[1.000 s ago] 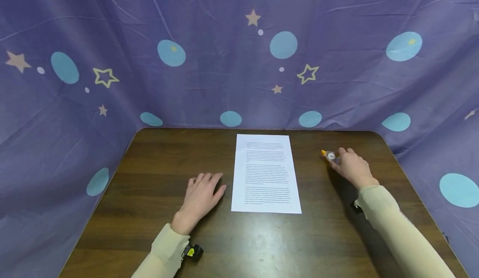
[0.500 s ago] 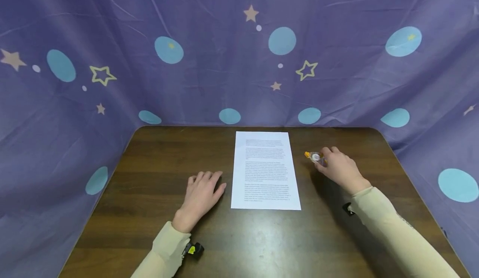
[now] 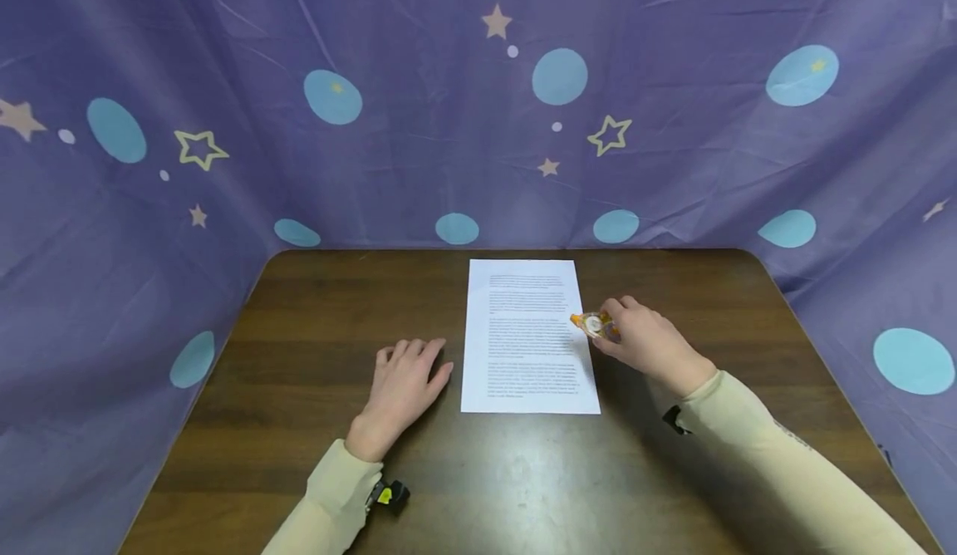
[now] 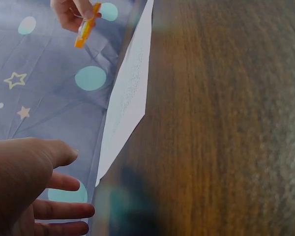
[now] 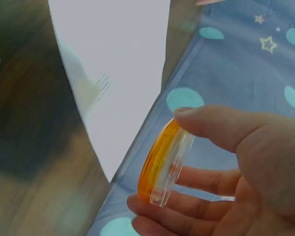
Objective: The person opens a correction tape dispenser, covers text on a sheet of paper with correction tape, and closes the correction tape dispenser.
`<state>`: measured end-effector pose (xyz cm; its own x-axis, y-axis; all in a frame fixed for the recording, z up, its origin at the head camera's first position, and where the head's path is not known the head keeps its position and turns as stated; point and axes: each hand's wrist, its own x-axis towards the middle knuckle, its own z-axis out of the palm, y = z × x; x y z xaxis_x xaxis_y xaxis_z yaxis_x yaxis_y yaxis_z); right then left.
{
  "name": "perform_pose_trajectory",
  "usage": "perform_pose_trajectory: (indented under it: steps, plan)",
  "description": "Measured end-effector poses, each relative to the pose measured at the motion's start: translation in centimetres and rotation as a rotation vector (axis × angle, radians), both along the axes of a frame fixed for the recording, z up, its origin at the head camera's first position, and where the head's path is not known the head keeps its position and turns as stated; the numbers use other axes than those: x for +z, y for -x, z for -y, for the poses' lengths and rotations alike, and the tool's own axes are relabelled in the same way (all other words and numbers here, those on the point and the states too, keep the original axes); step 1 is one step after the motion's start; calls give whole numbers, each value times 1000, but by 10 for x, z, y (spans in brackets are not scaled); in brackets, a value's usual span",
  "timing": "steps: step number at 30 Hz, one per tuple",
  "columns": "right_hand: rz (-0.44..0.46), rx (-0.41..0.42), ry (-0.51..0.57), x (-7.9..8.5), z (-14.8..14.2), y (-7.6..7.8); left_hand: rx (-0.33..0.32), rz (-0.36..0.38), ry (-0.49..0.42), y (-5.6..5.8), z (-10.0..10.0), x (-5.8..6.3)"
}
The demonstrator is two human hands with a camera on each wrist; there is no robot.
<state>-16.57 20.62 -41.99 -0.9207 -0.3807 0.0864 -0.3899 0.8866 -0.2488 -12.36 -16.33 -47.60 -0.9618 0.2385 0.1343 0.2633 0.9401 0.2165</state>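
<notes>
A correction tape dispenser [image 3: 594, 324], orange and clear with a white reel inside, is held between the thumb and fingers of my right hand [image 3: 649, 341]. Its orange tip overlaps the right edge of a printed sheet of paper [image 3: 519, 372] in the head view. In the right wrist view the thumb presses one end of the correction tape [image 5: 162, 162] and the fingers support the other. My left hand [image 3: 404, 389] rests on the table left of the sheet, fingers loosely spread and holding nothing. In the left wrist view its fingers [image 4: 64, 210] are apart, close to the paper's near corner.
The brown wooden table [image 3: 314, 322] has rounded far corners. A purple curtain [image 3: 419, 123] with stars and blue ovals hangs behind it and along both sides. Dark wrist devices, one a camera [image 3: 392, 497], sit at both sleeves.
My right hand has carried the correction tape leftward from the table's right side to the paper's right edge. The left hand stays in place. The head view has tilted slightly down.
</notes>
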Motion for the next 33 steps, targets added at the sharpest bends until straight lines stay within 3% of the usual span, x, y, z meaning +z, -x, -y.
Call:
perform_pose_trajectory:
  steps: [11, 26, 33]
  plan:
    - [-53, 105, 32, 9, 20, -8, 4, -24, -2, -1, 1, 0]
    - [-74, 211, 109, 3, 30, -3, -7, -62, -11, -2, 2, -5]
    - [-57, 288, 223, 1, 30, -1, 1, -58, -7, -2, 1, -5]
